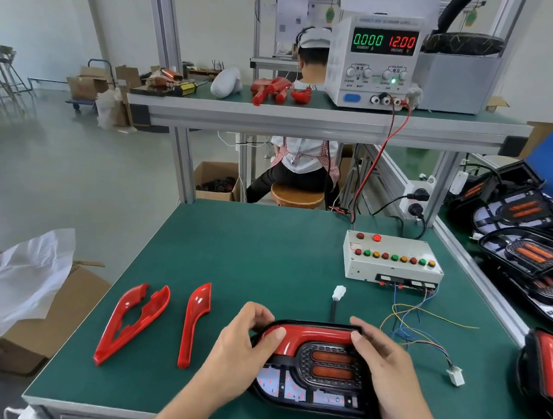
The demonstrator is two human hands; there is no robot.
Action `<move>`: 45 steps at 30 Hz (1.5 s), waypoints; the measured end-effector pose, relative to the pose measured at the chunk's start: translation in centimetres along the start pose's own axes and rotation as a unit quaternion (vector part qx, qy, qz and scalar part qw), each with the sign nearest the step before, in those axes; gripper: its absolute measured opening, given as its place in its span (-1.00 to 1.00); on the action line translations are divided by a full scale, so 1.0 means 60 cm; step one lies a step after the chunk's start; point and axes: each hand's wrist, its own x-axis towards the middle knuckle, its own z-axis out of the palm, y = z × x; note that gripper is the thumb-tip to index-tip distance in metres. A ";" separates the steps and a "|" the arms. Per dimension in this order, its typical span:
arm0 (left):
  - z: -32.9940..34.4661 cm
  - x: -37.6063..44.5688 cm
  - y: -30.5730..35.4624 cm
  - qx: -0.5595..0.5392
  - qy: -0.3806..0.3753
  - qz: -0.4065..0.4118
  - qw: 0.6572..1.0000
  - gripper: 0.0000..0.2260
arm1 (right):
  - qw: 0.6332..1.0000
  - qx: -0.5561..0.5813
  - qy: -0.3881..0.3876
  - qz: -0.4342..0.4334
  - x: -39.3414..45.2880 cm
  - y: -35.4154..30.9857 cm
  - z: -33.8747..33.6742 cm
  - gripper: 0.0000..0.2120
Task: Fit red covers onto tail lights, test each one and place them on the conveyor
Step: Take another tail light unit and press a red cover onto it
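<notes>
A black tail light (314, 382) lies on the green bench near the front edge, with two orange strips in its middle. A red cover (314, 336) sits along its top edge. My left hand (239, 346) grips the light's left end, thumb pressed on the red cover. My right hand (384, 366) holds the right end, thumb on the cover's right tip. The light's white plug (339, 292) lies loose behind it. Two more red covers, one forked (133, 324) and one narrow (195, 324), lie to the left.
A white test box (391, 260) with coloured buttons stands at the back right, its wires ending in a white connector (456, 376). Several tail lights (532, 252) lie on the right. A power supply (376, 58) sits on the upper shelf. A cardboard box (15, 310) stands left.
</notes>
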 end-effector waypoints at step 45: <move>0.031 0.014 0.022 -0.147 0.059 -0.118 0.980 -0.46 | 0.987 0.157 0.026 0.027 -0.004 0.017 0.033 -0.73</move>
